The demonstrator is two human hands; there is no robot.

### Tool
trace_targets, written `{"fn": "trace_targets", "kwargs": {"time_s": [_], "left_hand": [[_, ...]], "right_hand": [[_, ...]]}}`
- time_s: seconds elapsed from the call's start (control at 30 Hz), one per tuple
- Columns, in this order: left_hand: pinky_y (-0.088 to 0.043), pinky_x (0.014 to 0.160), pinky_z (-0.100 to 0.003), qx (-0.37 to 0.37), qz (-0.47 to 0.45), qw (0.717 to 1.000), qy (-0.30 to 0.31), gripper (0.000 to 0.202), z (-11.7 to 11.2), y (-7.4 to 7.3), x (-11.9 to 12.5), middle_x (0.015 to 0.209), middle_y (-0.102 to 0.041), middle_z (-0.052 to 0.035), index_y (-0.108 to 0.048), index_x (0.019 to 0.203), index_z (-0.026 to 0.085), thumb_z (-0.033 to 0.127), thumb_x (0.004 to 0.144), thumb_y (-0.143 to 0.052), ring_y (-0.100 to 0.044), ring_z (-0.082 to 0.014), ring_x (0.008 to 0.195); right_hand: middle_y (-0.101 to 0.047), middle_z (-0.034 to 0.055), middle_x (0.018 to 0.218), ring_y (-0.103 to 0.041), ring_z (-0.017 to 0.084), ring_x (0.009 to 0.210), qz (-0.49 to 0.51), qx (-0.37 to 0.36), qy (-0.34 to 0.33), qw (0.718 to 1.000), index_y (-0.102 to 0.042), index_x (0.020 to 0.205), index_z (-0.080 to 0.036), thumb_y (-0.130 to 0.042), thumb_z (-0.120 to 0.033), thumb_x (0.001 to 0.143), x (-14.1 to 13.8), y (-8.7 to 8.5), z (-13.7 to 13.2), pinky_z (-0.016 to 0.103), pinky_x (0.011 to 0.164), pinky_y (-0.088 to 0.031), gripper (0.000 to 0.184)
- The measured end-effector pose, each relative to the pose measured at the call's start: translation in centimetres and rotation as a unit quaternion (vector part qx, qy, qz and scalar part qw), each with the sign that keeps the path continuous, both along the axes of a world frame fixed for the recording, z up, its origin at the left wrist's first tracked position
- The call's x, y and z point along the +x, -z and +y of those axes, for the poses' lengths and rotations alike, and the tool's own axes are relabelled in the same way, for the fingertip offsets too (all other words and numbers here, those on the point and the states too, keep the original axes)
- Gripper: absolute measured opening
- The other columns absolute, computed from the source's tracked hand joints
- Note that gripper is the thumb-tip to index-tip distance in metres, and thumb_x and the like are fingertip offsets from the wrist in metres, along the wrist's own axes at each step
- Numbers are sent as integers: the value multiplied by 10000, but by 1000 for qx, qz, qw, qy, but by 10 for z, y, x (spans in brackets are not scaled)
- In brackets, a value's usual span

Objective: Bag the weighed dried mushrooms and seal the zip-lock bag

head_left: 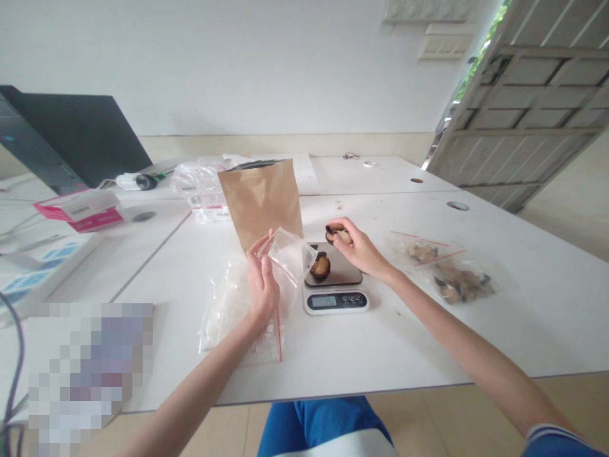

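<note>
My left hand (264, 279) is closed on a clear zip bag (291, 254), whose mouth leans toward the scale. Pinched in my right hand (354, 247) is a dried mushroom (337, 235), dark on the outside and pale beneath, held above the scale's back edge. The small digital scale (337, 301) has a metal plate and a lit display too blurred to read. Another dried mushroom (320, 266) lies on the left part of the plate. Behind my left hand stands an upright brown paper pouch (264, 200), open at the top.
Flat clear zip bags (228, 317) lie under my left hand. Two filled bags, one of them a bag of dried mushroom pieces (461, 282), rest at the right. A pink and white box (80, 209), a camera (136, 181) and a black computer case (76, 136) stand at the left.
</note>
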State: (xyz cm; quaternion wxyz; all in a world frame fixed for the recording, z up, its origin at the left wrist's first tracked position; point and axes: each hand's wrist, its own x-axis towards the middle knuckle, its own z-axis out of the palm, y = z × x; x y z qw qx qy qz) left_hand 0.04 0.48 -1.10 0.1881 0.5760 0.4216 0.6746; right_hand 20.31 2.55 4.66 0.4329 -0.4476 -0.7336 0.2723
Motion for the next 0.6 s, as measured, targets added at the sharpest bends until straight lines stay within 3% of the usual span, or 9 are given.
{"fn": "trace_targets", "kwargs": {"time_s": [0.1, 0.2, 0.33, 0.43, 0.53, 0.6], "left_hand": [[-350, 1034, -390, -2, 6, 1000, 0, 396, 0, -1, 0, 1288, -535, -99, -484, 1217, 202, 426, 945, -301, -499, -202, 1208], [-368, 1020, -388, -12, 0, 1000, 0, 388, 0, -2, 0, 1263, -555, -95, -482, 1208, 205, 433, 941, -316, -519, -201, 1187], [-379, 1015, -376, -27, -5, 1000, -1, 377, -1, -2, 1, 1282, -544, -99, -474, 1205, 205, 428, 942, -322, -515, -195, 1198], [-378, 1019, -381, -38, -1, 999, -3, 375, -1, -2, 2, 1319, -521, -107, -462, 1210, 202, 421, 947, -307, -497, -192, 1220], [-396, 1003, -385, -46, -18, 999, 0, 365, -1, -2, 2, 1318, -525, -97, -465, 1204, 216, 423, 945, -314, -510, -192, 1205], [-395, 1003, -384, -52, -24, 998, -3, 365, -1, -3, 1, 1300, -535, -85, -484, 1207, 233, 424, 942, -323, -516, -190, 1194]], "right_hand": [[-552, 4, 853, -554, 95, 611, 136, -144, -84, 977, -443, 1059, -196, -411, -301, 878, -30, -34, -9, 230, 519, -439, 212], [-553, -34, 729, -536, 86, 560, 110, -200, -129, 965, -406, 1014, -202, -502, -308, 851, -53, -58, -13, 206, 479, -415, 217], [-579, -28, 698, -536, 102, 570, -73, -167, -131, 974, -459, 930, -202, -616, -349, 783, -66, -62, -5, 222, 499, -421, 260], [-636, 38, 861, -590, 146, 733, -199, -114, -110, 967, -550, 928, -176, -642, -305, 755, -67, -59, 2, 265, 627, -453, 235], [-628, 78, 1047, -592, 187, 891, -232, -81, -107, 963, -581, 1023, -173, -670, -343, 734, -65, -61, 3, 304, 749, -454, 347], [-635, 68, 1052, -593, 181, 877, -207, -63, -115, 969, -592, 1033, -189, -625, -384, 775, -62, -64, 1, 308, 757, -456, 325]]}}
